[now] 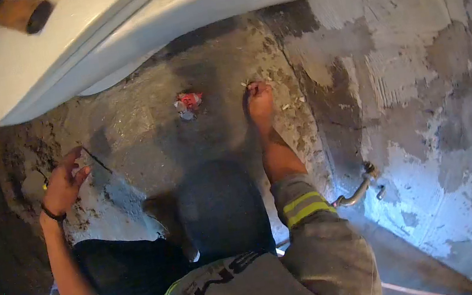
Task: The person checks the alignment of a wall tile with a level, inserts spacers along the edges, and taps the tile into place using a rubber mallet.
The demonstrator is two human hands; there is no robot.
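Observation:
My right hand (260,106) reaches down to the dirty floor near the foot of the wall, its fingers pinched together. Small pale chips (286,106) of debris lie around it, and what its fingertips hold, if anything, is too small to name. To the left, my left hand (64,185) hovers over the floor with thumb and fingers apart and a dark band at the wrist. A grey rounded item with a bit of yellow (33,184) shows partly behind that hand. Between both hands a crumpled red and whitish wrapper (188,102) lies on the floor.
A large white smooth-sided fixture (131,47) spans the top, with a brown pipe end (24,15) on it. Patchy plastered wall (404,99) rises on the right, where a metal pipe fitting (357,192) sticks out. Bright light falls at lower left.

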